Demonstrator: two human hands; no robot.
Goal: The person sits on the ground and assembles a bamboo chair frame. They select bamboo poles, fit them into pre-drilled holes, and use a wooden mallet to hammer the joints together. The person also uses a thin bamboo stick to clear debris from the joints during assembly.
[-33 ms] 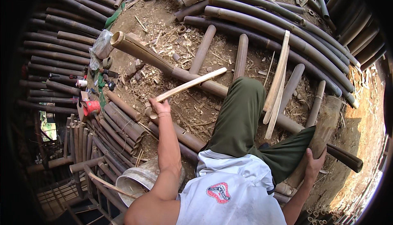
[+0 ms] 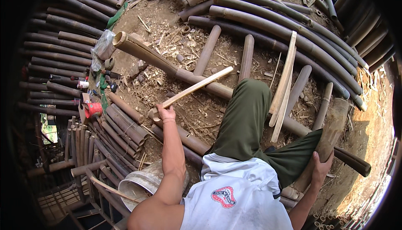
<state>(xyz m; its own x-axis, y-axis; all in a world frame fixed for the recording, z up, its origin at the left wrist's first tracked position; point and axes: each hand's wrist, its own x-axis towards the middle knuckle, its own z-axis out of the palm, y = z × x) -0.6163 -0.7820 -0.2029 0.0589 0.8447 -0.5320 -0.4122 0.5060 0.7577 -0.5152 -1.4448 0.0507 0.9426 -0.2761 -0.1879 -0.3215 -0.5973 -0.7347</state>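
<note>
My left hand (image 2: 166,112) is closed round the near end of a pale split bamboo strip (image 2: 199,86), which slants away up to the right. Just beside that hand is a rounded pale end piece (image 2: 153,114); I cannot tell whether they touch. On the right, my right hand (image 2: 321,169) grips the side of a thick, worn log (image 2: 333,129) that lies against my bent leg. Several split bamboo slats (image 2: 283,85) lean across a bamboo pole (image 2: 209,85) in front of me.
Long bamboo poles (image 2: 259,18) lie stacked ahead, and more poles (image 2: 69,41) line the left side. A dirty white bucket (image 2: 136,184) lies tipped near my left elbow. A red container (image 2: 93,109) and a clear plastic bag (image 2: 104,45) are at left. Shavings litter the dirt ground.
My left hand has shifted slightly lower and to the right, and the strip's far end has risen a little. My right hand stays in place on the log.
</note>
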